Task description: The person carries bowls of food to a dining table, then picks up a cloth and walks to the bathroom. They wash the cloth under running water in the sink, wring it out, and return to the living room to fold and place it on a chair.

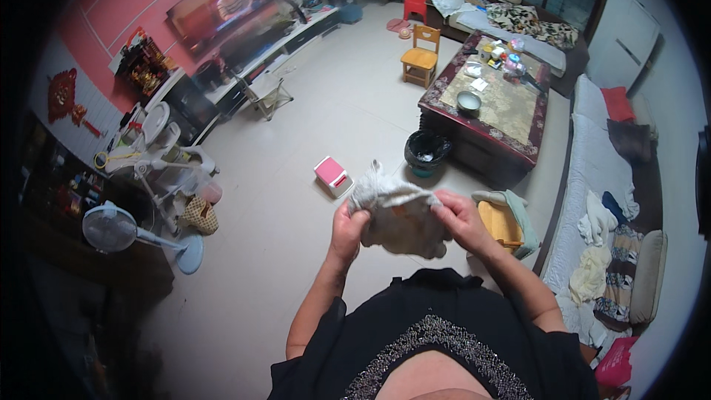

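Observation:
A grey-white piece of cloth point(404, 228) with a small orange patch hangs between my two hands in front of my chest. Its upper edge is gathered into folds, and the lower part droops loosely. At its left side, my left hand point(348, 231) is closed on the bunched fabric, thumb on top. My right hand point(461, 218) pinches the upper right corner. Whether the cloth is a garment or a rag, I cannot tell.
Ahead on the floor stand a pink-and-white stool point(333, 176) and a black-lined bin point(427, 150). A low table point(453, 87) and cloth-strewn sofa point(585, 170) are right, with a green-draped chair point(522, 224) near my right arm. A fan point(111, 227) stands left.

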The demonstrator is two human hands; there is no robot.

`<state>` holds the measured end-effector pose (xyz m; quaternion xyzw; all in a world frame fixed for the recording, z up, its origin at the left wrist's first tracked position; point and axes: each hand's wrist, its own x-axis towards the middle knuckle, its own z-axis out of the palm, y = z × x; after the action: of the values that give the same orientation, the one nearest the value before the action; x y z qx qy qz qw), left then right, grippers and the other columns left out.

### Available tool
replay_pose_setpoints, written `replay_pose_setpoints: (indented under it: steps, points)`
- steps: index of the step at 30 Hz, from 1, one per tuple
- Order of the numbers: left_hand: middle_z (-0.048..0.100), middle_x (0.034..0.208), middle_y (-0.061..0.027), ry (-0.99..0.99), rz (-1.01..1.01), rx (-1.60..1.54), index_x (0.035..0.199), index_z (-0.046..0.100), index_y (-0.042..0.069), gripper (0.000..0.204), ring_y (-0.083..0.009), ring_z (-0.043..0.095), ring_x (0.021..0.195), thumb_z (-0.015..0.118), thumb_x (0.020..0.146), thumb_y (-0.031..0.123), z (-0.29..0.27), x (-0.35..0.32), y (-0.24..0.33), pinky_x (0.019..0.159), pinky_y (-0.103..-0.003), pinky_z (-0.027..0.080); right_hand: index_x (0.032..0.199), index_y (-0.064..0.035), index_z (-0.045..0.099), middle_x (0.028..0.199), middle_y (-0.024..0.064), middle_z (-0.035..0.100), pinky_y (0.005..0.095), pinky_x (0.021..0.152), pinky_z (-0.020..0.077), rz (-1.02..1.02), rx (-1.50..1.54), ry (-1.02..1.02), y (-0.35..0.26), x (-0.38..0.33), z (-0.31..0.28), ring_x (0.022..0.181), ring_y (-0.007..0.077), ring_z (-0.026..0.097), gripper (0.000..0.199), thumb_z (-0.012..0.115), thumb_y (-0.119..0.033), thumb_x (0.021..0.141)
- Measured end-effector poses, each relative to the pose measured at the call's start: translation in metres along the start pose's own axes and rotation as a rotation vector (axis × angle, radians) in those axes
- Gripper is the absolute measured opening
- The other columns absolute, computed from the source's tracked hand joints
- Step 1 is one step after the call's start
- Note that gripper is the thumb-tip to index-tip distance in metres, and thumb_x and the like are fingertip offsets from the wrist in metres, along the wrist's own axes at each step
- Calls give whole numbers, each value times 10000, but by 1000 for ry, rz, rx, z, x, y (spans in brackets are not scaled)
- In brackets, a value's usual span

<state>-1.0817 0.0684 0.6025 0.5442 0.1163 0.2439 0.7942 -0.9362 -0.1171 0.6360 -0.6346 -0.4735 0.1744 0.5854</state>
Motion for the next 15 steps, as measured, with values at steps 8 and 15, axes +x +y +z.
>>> replay_pose_setpoints:
  steps: [8, 15]
  points:
    - [571, 1115, -53, 33, -60, 80, 1301, 413, 14, 560, -133, 550, 1022, 655, 822, 174, 25, -2, 40, 900, -286, 438, 917, -15, 638, 814, 134, 590, 341, 643, 466, -316, -193, -175, -46, 74, -18, 715, 285, 586, 184, 544, -167, 872]
    - [588, 950, 1, 334, 256, 262, 1083, 542, 39, 244, -76, 545, 855, 572, 841, 46, 55, -18, 89, 778, -231, 453, 917, -35, 657, 806, 123, 617, 332, 637, 477, -418, -201, -129, -44, 93, -43, 713, 282, 600, 187, 551, -185, 879]
